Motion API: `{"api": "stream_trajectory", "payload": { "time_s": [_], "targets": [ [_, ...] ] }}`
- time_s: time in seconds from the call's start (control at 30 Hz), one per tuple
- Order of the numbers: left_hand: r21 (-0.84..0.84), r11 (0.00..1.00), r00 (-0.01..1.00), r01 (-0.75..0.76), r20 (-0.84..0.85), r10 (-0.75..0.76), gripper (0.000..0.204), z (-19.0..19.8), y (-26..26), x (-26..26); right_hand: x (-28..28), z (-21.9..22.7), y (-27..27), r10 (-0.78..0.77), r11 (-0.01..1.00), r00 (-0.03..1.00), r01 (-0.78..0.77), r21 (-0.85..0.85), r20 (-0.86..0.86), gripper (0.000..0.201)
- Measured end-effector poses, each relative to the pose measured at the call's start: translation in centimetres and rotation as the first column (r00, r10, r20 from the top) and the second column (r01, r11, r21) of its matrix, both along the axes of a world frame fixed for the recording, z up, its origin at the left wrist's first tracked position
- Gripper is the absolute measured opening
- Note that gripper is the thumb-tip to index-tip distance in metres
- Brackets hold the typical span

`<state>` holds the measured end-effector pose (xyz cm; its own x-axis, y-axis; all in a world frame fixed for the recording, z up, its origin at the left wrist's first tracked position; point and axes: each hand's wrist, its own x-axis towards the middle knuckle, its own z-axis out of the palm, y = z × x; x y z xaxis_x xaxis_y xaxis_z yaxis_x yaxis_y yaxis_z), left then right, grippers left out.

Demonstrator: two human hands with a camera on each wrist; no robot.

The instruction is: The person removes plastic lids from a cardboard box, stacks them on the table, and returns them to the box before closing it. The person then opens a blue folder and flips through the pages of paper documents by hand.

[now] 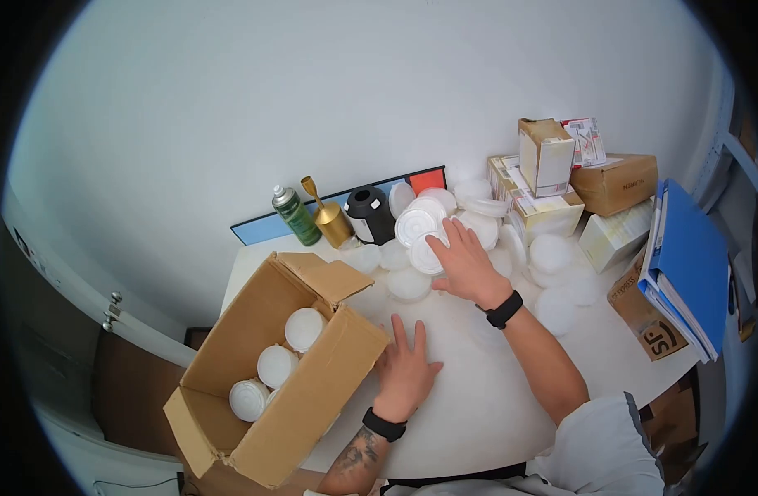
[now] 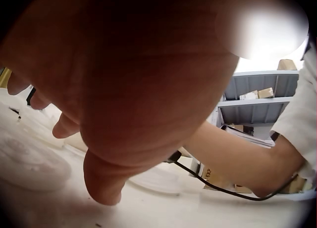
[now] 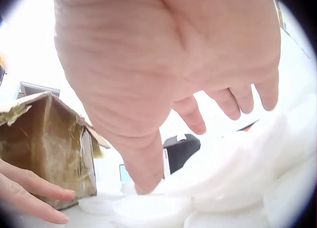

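left hand (image 1: 406, 372), fingers spread, beside the carton (image 1: 313, 397) — a few white lids (image 1: 277, 366) inside, left of those fingers; farther, right hand (image 1: 471, 269), fingers open, at loose lids (image 1: 418, 225) — many lie outside, around and beyond its fingertips

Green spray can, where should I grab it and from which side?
I'd wrap the hand round the middle of the spray can, coming from its left and slightly above. Its body is a plain upright cylinder, while the gold stand crowds its right and the carton sits in front.
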<state>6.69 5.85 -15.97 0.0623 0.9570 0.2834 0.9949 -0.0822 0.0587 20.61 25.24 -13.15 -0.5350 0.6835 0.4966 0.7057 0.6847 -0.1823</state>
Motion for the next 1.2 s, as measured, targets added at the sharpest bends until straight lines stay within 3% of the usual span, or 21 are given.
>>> {"api": "stream_trajectory", "payload": {
  "time_s": [0.07,0.1,0.17,0.3,0.37,0.4,0.43,0.47,0.5,0.53,0.57,0.6,0.67,0.73,0.8,0.83,0.87,0.93,1.0,1.07,1.2],
  "targets": [
    [-0.267,0.961,0.995,-0.072,0.051,0.088,0.08,-0.3,0.9,0.1,-1.0,-2.0,1.7,0.019,1.0,0.997,-0.018,0.009,-0.073,0.072],
    [-0.265,0.96,0.995,-0.084,0.038,0.097,0.08,0.1,1.4,0.1,-1.3,-2.8,2.3,0.006,1.0,1.0,-0.006,-0.014,-0.018,0.072],
    [-0.537,0.834,0.964,-0.124,0.134,0.229,0.086,2.2,2.3,0.4,-1.7,-2.7,3.1,0.009,0.999,1.0,-0.007,-0.045,0.028,0.071],
    [-0.56,0.827,0.985,-0.049,0.111,0.133,0.087,4.6,5.1,0.4,-1.2,-1.2,3.4,0.041,0.987,0.992,-0.058,-0.152,-0.116,0.069],
    [-0.393,0.911,0.882,0.123,0.464,0.081,0.075,5.1,7.2,-0.2,0.2,0.5,3.6,0.036,0.988,0.975,-0.068,-0.14,-0.221,0.07],
    [-0.388,0.913,0.882,0.13,0.466,0.073,0.075,5.3,8.5,-0.1,1.1,1.8,3.6,0.016,0.954,0.918,-0.133,-0.27,-0.395,0.07],
    [-0.228,0.956,0.592,0.184,0.802,0.077,0.07,5.5,9.5,0.2,1.8,2.9,3.4,-0.023,0.898,0.836,-0.224,-0.379,-0.549,0.07],
    [-0.057,0.985,0.193,0.163,0.981,0.024,0.066,5.7,10.2,0.2,2.5,3.9,3.2,-0.018,0.901,0.838,-0.224,-0.373,-0.546,0.07],
    [-0.037,0.986,0.19,0.164,0.982,0.005,0.066,6.3,10.7,0.5,3.4,5.2,3.3,-0.048,0.877,0.742,-0.29,-0.384,-0.669,0.07],
    [0.063,0.975,-0.324,0.214,0.946,0.01,0.065,6.9,11.0,0.9,4.2,6.6,3.2,-0.083,0.85,0.632,-0.358,-0.386,-0.771,0.071],
    [0.18,0.959,-0.753,0.217,0.656,0.046,0.065,7.5,11.5,1.1,4.8,8.1,2.3,-0.074,0.842,0.555,-0.41,-0.35,-0.829,0.068],
    [0.203,0.955,-0.763,0.215,0.645,0.035,0.065,7.9,12.1,1.3,5.1,9.0,1.6,-0.058,0.85,0.568,-0.404,-0.339,-0.821,0.068],
    [0.222,0.948,-0.906,0.229,0.406,0.124,0.068,8.5,13.1,1.5,5.3,10.3,0.1,0.062,0.931,0.501,-0.342,-0.132,-0.863,0.066],
    [0.273,0.936,-0.912,0.221,0.399,0.099,0.066,9.4,13.6,1.5,4.5,11.1,-1.3,0.083,0.943,0.547,-0.314,-0.113,-0.833,0.067],
    [0.306,0.932,-0.924,0.194,0.375,0.07,0.064,9.9,13.3,1.5,2.8,10.9,-2.3,0.267,0.942,0.815,-0.333,-0.039,-0.514,0.069],
    [0.264,0.947,-0.862,0.182,0.506,0.024,0.064,10.3,13.1,1.6,1.6,10.2,-2.4,0.284,0.9,0.854,-0.394,-0.187,-0.436,0.075],
    [0.219,0.962,-0.781,0.162,0.624,-0.01,0.063,10.4,13.1,1.4,0.9,10.2,-2.2,0.294,0.897,0.864,-0.397,-0.194,-0.409,0.075],
    [0.243,0.96,-0.795,0.138,0.605,-0.039,0.063,10.4,12.7,0.1,-0.4,10.1,-2.2,0.264,0.822,0.796,-0.481,-0.306,-0.544,0.081],
    [0.226,0.942,-0.757,0.249,0.652,0.044,0.063,11.2,12.2,-1.3,-1.1,10.7,-2.6,0.345,0.829,0.805,-0.503,-0.246,-0.484,0.082],
    [0.259,0.931,-0.757,0.258,0.653,0.029,0.063,11.5,12.4,-2.1,-1.4,11.5,-3.9,0.211,0.809,0.798,-0.467,-0.357,-0.565,0.079],
    [0.366,0.831,-0.663,0.419,0.749,0.005,0.062,10.5,13.1,-1.6,-0.1,11.6,-4.2,0.265,0.925,0.883,-0.346,-0.157,-0.388,0.073]
  ]
}}
